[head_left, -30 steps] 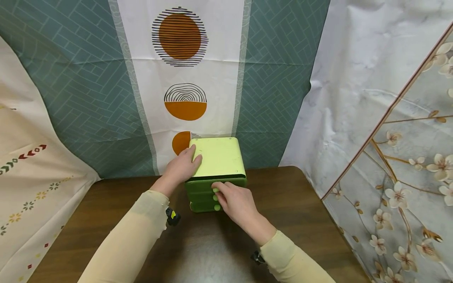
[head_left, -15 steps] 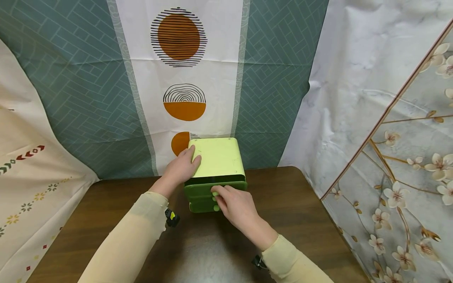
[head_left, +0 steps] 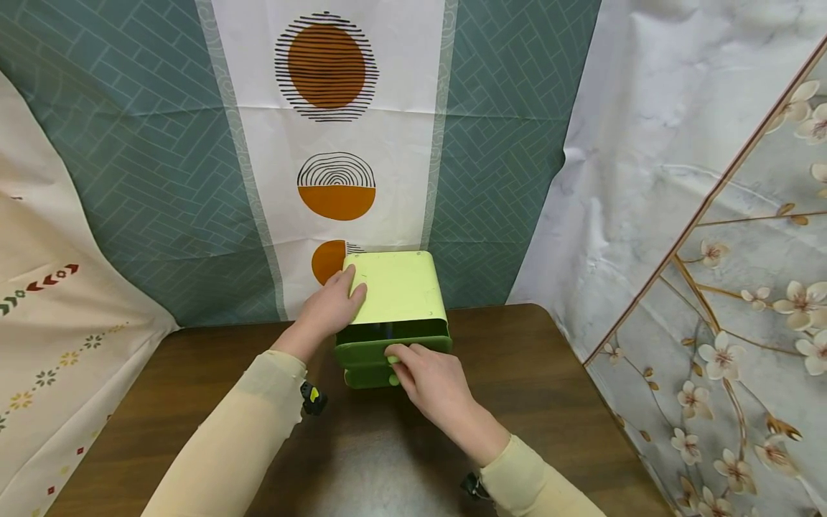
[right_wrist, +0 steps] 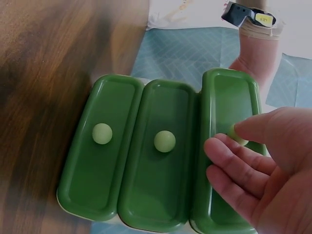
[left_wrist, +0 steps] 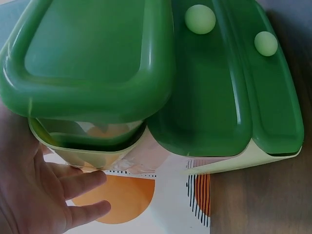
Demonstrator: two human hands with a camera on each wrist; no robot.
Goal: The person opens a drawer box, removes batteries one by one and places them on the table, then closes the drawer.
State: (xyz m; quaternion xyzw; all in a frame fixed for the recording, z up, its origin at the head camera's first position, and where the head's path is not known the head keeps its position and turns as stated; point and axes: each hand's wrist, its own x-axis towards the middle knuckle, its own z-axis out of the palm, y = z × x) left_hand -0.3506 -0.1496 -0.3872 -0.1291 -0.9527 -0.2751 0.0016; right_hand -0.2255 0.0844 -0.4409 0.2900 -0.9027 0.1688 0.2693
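Note:
A small pale-green drawer cabinet (head_left: 395, 287) with three dark green drawer fronts stands on the table. Its top drawer (right_wrist: 234, 92) sticks out, leaving a dark gap under the cabinet's top edge. My right hand (head_left: 436, 377) pinches the round light-green knob (right_wrist: 238, 138) of that drawer between thumb and fingers. On the cabinet's top left edge rests my left hand (head_left: 328, 305), its fingers extended along the side in the left wrist view. The middle drawer (right_wrist: 158, 185) and bottom drawer (right_wrist: 92, 175) sit flush, each with its own knob. The drawer's contents are too dark to make out.
The brown wooden table (head_left: 562, 402) extends to both sides and in front of the cabinet. Right behind it hangs a patterned curtain (head_left: 510, 179). A floral cloth (head_left: 723, 345) borders the right side, and a cream cloth (head_left: 64, 323) the left.
My right hand has drawn the top drawer outward toward me, and the gap above it has widened. The left hand has stayed on the cabinet's top.

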